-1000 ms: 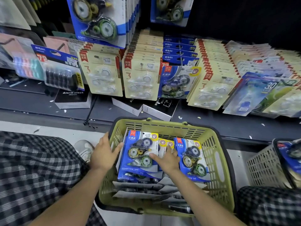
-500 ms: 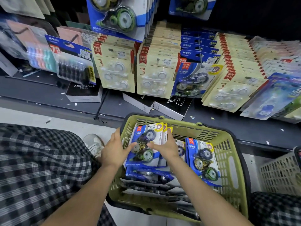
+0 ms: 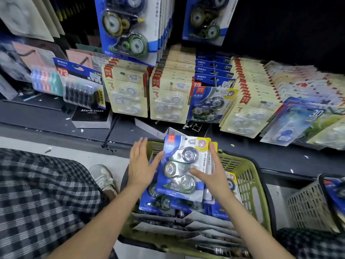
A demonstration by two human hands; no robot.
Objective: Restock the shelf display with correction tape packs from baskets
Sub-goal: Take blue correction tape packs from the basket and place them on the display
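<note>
— Biggest first? Dark shelf (image 3: 46, 116) across the whole width, packed with rows of carded stationery: cream three-roll cards (image 3: 128, 96), a row of blue cards (image 3: 212, 71) behind a single blue tape pack (image 3: 209, 103), pale packets off to the right (image 3: 302, 86).

— And above? Two hanging rows of large blue correction tape cards (image 3: 127, 28), overlapping the cream ones below.

— On the floor? Green basket (image 3: 248, 176) pushed against the shelf base, full of blue correction tape packs (image 3: 158, 204) and grey card backs lower down. Grey basket (image 3: 308, 204) just beside it on the right, partly cut off. Checked trousers (image 3: 43, 199) at left, with a pale shoe (image 3: 103, 176) between knee and green basket.

— Smaller bits? Black alarm clock box (image 3: 91, 116) lying on the shelf under the dark roll pack (image 3: 82, 90).

— The task's item? Small stack of packs (image 3: 184, 165) lifted above the green basket, face up, top edge toward the shelf.

— Hands? Apart, one on each side of the stack. Right hand (image 3: 214, 176) clamped on the right edge, thumb across the front, fingers up the side. Left hand (image 3: 140, 165) flat and spread, thumb on the left edge, fingers straight; slightly blurred, so firm contact of the palm cannot be told.
</note>
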